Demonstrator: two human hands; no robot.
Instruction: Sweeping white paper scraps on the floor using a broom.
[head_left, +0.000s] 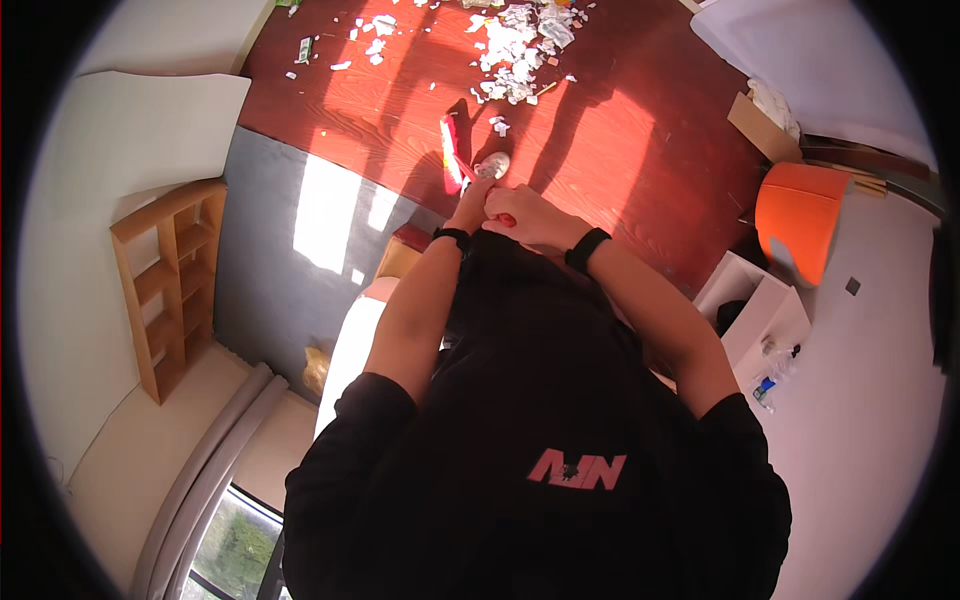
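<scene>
Red-brown wooden floor (pixel 620 150), one scrap heap (pixel 515 50), both hands' fingers closed on one red tool (pixel 452 155)

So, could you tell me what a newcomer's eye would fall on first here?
Probably the two hands meeting mid-frame over the red-brown floor: the left hand and right hand close together around something red and a small pale object. Next, the heap of torn paper scraps at the top, and the orange bin at right.
</scene>
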